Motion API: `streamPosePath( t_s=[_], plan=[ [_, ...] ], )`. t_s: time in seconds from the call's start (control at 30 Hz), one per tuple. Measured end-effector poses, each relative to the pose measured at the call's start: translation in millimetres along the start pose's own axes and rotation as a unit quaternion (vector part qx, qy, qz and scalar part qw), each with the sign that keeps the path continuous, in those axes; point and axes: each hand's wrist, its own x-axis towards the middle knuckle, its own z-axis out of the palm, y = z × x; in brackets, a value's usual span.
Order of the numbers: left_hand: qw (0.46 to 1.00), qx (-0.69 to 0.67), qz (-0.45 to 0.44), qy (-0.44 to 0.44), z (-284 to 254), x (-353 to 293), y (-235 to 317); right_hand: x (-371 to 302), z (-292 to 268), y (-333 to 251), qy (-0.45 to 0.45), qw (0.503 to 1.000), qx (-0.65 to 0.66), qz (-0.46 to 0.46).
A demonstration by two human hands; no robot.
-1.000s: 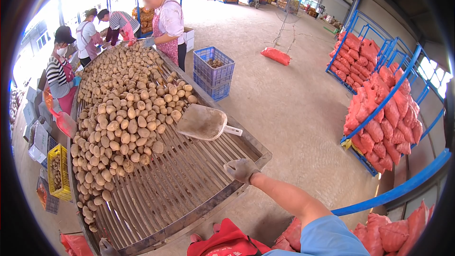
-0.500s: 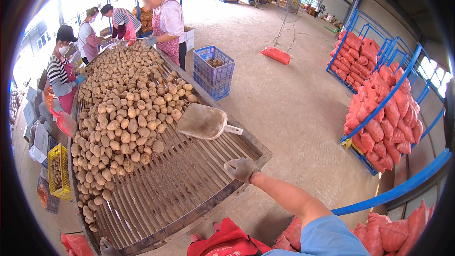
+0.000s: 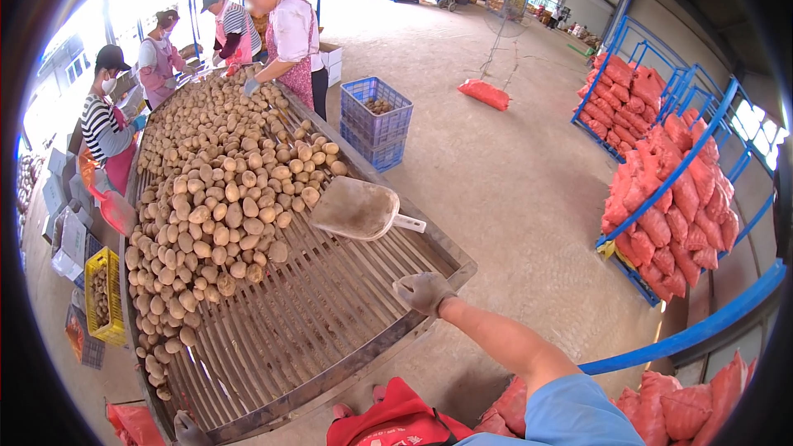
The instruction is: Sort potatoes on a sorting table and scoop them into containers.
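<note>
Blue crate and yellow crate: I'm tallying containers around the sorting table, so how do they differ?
The blue crate stands on the floor at the table's right side, while the yellow crate sits at its left side. The blue crate looks taller and seems stacked on another; the yellow crate is lower and single. Both are open, slotted plastic crates with a few potatoes inside.

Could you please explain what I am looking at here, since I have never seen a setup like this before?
This is a wide fisheye view from a camera on a person's head, so straight edges bend. The long slatted sorting table carries a heap of potatoes. A metal scoop lies on the slats. The person's gloved right hand rests at the table's rim, holding nothing; the gloved left hand barely shows at the bottom edge. Other people work along the table's far end. A blue crate and red mesh sacks stand on the floor.
</note>
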Motion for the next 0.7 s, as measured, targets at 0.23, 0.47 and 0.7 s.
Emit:
streamPosePath(
  t_s=[0.23, 0.47, 0.7],
  plan=[
    [0.999, 0.029, 0.017, 0.0, -1.1, -3.3, 3.9, -0.7, -0.7, -1.0, 0.004, 1.0, 0.003, 0.001],
    [0.999, 0.039, 0.015, 0.007, -0.2, -1.6, 1.5, -0.8, 0.5, -0.1, 0.013, 1.0, 0.006, -0.002],
    [0.998, 0.058, 0.016, 0.002, -1.5, -1.2, 1.3, 0.5, -1.5, -0.2, -0.004, 1.0, -0.004, -0.002]
  ],
)
